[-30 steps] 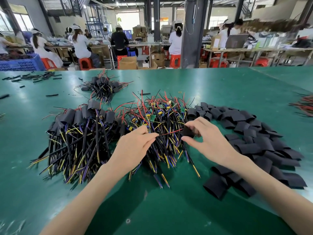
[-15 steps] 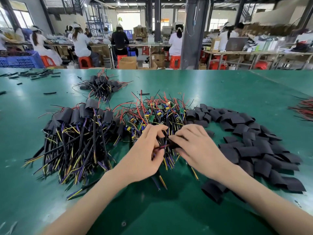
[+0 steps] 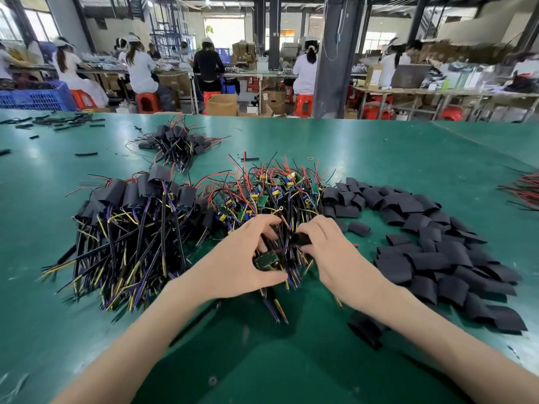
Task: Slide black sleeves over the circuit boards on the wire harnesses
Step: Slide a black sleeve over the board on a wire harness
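Note:
My left hand point(image 3: 242, 258) pinches a small green circuit board point(image 3: 266, 260) with its wires, lifted just above the near end of the unsleeved harness pile point(image 3: 274, 199). My right hand point(image 3: 326, 252) grips a black sleeve point(image 3: 300, 239) right beside the board, its fingers curled round it. The two hands nearly touch over the pile. A heap of loose flat black sleeves point(image 3: 431, 252) lies to the right. Harnesses with sleeves on them point(image 3: 131, 217) are piled to the left.
A smaller bundle of sleeved harnesses point(image 3: 175, 144) lies further back on the green table point(image 3: 379, 153). Red wires point(image 3: 522, 191) sit at the right edge, black offcuts point(image 3: 58, 122) at the far left. People work at benches beyond the table.
Both hands came together and drew back toward me. My left hand pulled one board out of the pile, and my right hand brought the black sleeve up against it.

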